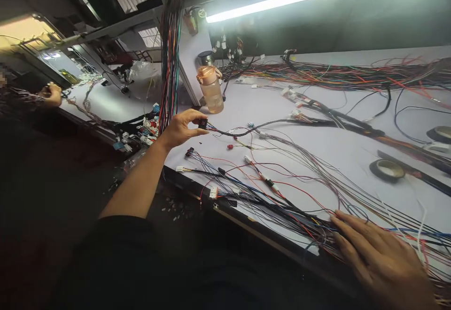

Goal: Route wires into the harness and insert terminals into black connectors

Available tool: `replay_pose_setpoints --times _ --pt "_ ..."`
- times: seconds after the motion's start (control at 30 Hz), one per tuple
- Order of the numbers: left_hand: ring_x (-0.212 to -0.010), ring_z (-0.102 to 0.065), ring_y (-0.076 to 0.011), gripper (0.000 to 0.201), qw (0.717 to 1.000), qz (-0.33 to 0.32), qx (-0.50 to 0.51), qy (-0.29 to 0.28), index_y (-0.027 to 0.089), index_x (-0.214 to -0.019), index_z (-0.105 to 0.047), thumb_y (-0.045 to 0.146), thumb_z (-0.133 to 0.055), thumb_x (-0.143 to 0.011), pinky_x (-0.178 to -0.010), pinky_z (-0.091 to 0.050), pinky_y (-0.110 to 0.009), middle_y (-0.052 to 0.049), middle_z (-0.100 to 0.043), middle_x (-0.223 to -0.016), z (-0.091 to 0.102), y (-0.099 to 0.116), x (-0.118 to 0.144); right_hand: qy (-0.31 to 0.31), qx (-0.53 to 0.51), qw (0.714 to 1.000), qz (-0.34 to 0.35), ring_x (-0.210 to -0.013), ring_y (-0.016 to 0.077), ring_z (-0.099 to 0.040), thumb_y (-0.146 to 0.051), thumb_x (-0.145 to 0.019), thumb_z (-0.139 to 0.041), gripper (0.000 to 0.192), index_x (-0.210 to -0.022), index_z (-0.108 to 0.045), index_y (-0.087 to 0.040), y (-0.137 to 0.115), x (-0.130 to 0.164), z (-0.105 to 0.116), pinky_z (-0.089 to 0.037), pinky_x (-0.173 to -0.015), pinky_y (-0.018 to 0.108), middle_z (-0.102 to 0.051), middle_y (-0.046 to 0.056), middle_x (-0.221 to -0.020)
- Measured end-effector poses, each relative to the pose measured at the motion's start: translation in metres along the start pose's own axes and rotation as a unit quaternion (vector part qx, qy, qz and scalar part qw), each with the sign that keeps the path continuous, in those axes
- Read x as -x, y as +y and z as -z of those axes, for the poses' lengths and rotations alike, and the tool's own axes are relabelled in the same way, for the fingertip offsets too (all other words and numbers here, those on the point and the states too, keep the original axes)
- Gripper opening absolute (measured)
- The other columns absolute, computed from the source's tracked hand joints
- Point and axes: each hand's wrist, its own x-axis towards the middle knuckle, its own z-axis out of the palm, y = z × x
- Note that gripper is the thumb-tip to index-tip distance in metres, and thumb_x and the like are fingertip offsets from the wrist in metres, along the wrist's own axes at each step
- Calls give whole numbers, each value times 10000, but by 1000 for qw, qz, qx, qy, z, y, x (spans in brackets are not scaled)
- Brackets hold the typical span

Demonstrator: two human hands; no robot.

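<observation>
White bench point(352, 155) strewn w/ loose wiring: at 5 o'clock, right hand point(380, 258) lies flat, fingers spread, on wire harness point(296, 206). At 10 o'clock, left hand point(181, 129) pinches black connector point(202, 123), grip narrow, above bench edge. Beyond: orange bottle point(210, 89), tape rolls point(387, 169) at 3 o'clock.

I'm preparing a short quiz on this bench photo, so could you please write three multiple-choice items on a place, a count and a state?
1. Where does the translucent orange plastic bottle stand?
A. on the white worktable
B. on the floor
C. in a hand

2. How many dark tape rolls lie at the right?
A. none
B. two
C. five

3. What is the left hand doing?
A. lying flat
B. pinching a small black connector
C. hanging empty

Key: 1 A, it stands upright on the tabletop; 2 B, two rings show; 3 B, its fingertips grip it.
</observation>
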Motion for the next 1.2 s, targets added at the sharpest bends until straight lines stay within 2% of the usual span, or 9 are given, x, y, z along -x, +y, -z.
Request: replay_pose_setpoints --times 0.27,0.53,1.0,1.2 --pt "-906 -604 -156 395 998 12 -48 -24 197 -1046 -683 356 -767 -694 -858 -519 -333 -53 -659 -1024 -8 -19 9 -3 -9 1000 -3 -1066 279 -595 -391 -955 -457 351 -1260 -593 -284 2 2 -2 -399 -941 458 -628 21 -1256" --pt "-895 -607 -156 315 997 9 -63 -38 185 -1009 -683 304 -728 -720 -835 -512 -320 -59 -667 -1017 -13 -29 13 -4 -6 1000 2 -1048 273 -602 -371 -949 -480 345 -1263 -594 -284 -1 -1 0 -401 -933 447 -634 19 -1246" --pt "-904 -596 -158 373 996 22 -66 -53 148 -1052 -673 291 -737 -714 -843 -503 -315 -61 -664 -1024 -21 -38 19 -8 9 1000 -12 -1064 274 -600 -372 -954 -489 318 -1235 -614 -291 -1 0 1 -402 -916 438 -636 12 -1245" --pt "-879 -600 -155 382 994 56 -70 -62 144 -1045 -667 310 -735 -708 -846 -502 -315 -58 -668 -995 -29 -46 26 -15 14 1000 -7 -1071 269 -593 -338 -959 -505 313 -1251 -599 -277 -5 -3 4 -404 -910 432 -635 16 -1249"
